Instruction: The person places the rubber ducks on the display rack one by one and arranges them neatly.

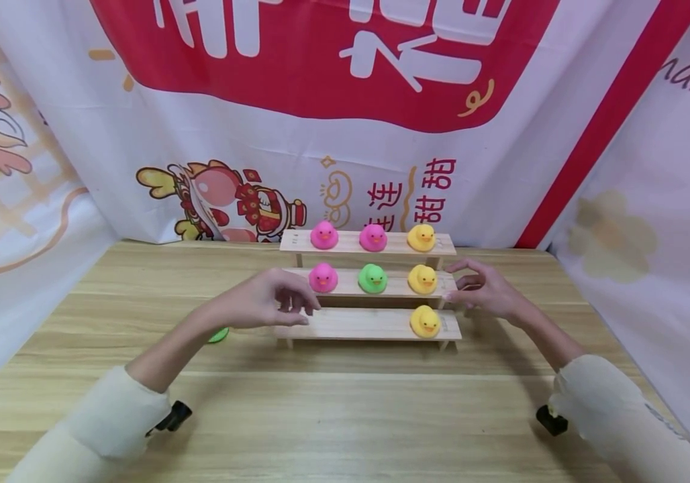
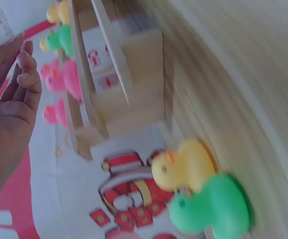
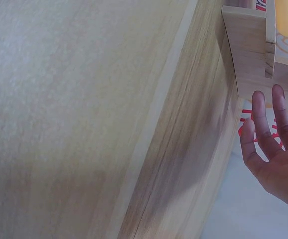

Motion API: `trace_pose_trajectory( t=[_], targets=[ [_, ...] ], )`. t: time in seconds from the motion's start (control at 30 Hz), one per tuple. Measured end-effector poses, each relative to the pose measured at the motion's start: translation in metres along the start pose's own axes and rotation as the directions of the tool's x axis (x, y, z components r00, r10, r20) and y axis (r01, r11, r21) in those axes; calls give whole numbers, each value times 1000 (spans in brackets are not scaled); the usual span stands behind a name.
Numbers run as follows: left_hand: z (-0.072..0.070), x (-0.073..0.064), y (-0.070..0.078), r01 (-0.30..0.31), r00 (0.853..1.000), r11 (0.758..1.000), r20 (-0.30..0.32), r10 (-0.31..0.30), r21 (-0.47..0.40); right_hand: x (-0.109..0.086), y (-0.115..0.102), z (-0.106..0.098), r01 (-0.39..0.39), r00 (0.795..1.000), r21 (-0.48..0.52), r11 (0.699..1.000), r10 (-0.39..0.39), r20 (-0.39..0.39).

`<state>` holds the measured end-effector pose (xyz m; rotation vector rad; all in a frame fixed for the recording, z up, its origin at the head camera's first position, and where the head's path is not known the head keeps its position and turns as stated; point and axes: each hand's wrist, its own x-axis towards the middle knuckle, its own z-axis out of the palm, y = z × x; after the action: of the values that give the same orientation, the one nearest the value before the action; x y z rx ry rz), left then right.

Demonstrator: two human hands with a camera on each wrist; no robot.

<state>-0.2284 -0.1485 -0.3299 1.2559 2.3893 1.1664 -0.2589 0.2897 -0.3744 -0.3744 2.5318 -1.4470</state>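
Observation:
A three-tier wooden stand (image 1: 351, 327) bears rubber ducks. On its top tier sit two pink ducks, one of them (image 1: 324, 235) at the left, and a yellow duck (image 1: 421, 237). The middle tier has a pink duck (image 1: 323, 278), a green duck (image 1: 372, 278) and a yellow duck (image 1: 423, 279). One yellow duck (image 1: 425, 322) stands right on the bottom tier. My left hand (image 1: 266, 300), fingers loosely bent and holding nothing, hovers by the stand's left end. At the opposite end, my right hand (image 1: 485, 290) has its relaxed fingertips right at the middle plank's edge.
Left of the stand, a yellow duck (image 2: 186, 167) and a green duck (image 2: 216, 206) sit side by side on the wooden table (image 1: 345, 416); in the head view the left arm mostly hides them. A printed cloth (image 1: 248, 134) hangs behind and along both sides.

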Motion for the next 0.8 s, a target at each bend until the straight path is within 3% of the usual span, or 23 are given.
trace_pose_trajectory(
  t=[0.23, 0.43, 0.67, 0.8],
  targets=[
    [-24, -19, -20, 72, 996, 997, -53, -70, 36, 0, -2, 0, -14, 1000, -6, 1000, 14, 0],
    [-39, -36, -41, 171, 982, 980, -102, -160, 107, -1, -2, 1, -9, 1000, -5, 1000, 9, 0],
    [-50, -54, -62, 285, 958, 930, -104, -268, 233, -1, -1, 1, 3, 1000, 0, 1000, -3, -3],
    [-55, -63, -73, 353, 935, 893, -85, -343, 279, -1, -1, 1, 10, 1000, -1, 1000, -10, -3]
  ],
)
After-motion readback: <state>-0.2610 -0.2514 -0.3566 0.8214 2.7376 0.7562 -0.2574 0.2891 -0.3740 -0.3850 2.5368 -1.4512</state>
